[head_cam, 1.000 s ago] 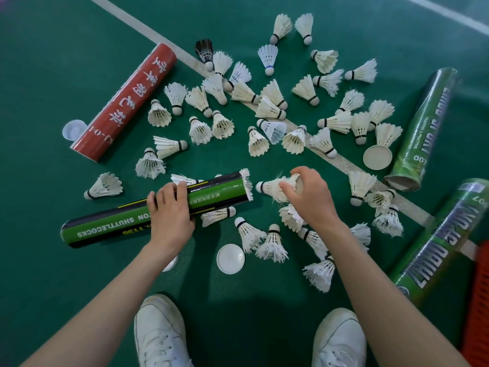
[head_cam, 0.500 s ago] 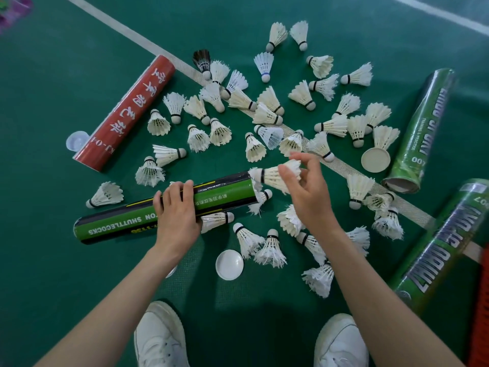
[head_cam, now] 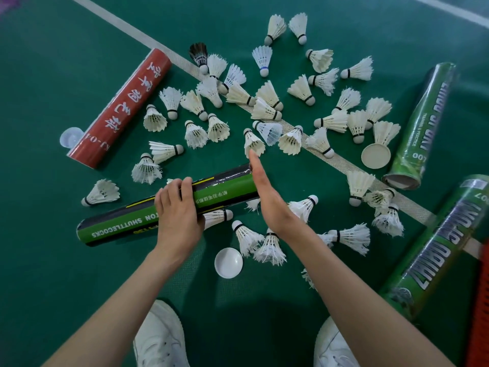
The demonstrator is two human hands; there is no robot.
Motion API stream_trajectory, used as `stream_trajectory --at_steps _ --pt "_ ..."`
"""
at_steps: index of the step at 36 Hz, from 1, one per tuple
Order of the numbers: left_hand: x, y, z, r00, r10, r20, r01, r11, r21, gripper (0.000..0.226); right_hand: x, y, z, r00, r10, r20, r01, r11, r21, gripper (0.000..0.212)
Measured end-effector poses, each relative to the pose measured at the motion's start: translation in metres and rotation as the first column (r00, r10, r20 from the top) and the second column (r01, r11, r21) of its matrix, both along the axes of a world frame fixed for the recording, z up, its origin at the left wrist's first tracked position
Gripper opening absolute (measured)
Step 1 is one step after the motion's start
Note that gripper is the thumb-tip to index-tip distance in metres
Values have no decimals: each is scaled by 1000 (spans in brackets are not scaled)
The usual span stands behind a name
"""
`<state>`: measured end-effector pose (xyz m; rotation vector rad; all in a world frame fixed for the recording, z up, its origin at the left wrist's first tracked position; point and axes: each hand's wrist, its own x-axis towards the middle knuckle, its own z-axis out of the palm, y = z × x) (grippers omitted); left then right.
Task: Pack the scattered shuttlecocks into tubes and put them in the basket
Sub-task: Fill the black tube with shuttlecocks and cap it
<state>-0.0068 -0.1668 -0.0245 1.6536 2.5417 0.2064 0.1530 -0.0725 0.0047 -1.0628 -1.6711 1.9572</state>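
Diagonally, green tube sits in left grip, abutting right grip.

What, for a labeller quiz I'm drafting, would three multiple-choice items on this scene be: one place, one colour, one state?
1. Where does the red tube lie?
A. Left of the scattered shuttlecocks
B. Across the white shoes
C. Inside the basket
2. What colour is the odd shuttlecock by the white line?
A. Yellow
B. Black
C. Red
3. How is the right hand?
A. Pinching a shuttlecock
B. Curled into a fist
C. Flat, fingers straight, against the end of the green and black tube

Answers: 1 A, it lies at the pile's left edge; 2 B, dark feathers among white ones; 3 C, its palm meets the tube mouth while the left hand grips the tube.
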Motion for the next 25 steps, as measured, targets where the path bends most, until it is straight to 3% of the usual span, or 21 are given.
stream_trajectory --at_steps 3,5,7,10,13,18,19,21,23,25 --pt "-9 -8 -7 999 26 -24 -27 999 -40 73 -3 6 0 997 -72 3 72 996 -45 53" --pt "-17 -12 -7 996 83 -37 -86 992 -90 72 1 11 -15 983 -143 119 137 989 58 50" --pt "-25 -16 -6 989 142 -42 -148 973 -176 71 6 19 -36 927 -64 369 -21 975 223 51" --pt "-32 -21 -8 986 161 -53 -169 955 -242 73 7 26 -67 686 134 715 -456 845 280 72" --pt "-33 -22 -12 985 171 -32 -173 942 -287 76 -2 22 -79 555 198 808 -686 658 310 88" --pt "-28 -21 -17 985 171 -2 -166 953 -254 73 -6 22 -94 472 105 875 -796 478 372 62" --pt "-28 -21 -19 986 166 3 -160 956 -246 73 -5 23 -95 499 75 863 -777 480 407 57" --pt "-28 -21 -20 989 149 -1 -145 960 -239 75 -5 26 -91 636 18 772 -609 626 487 48" --pt "-28 -21 -21 990 139 -5 -136 962 -237 76 -7 31 -74 804 -117 583 -217 855 471 37" --pt "-28 -22 -21 990 140 -1 -136 963 -234 77 -6 36 -55 866 -308 394 161 918 363 30"
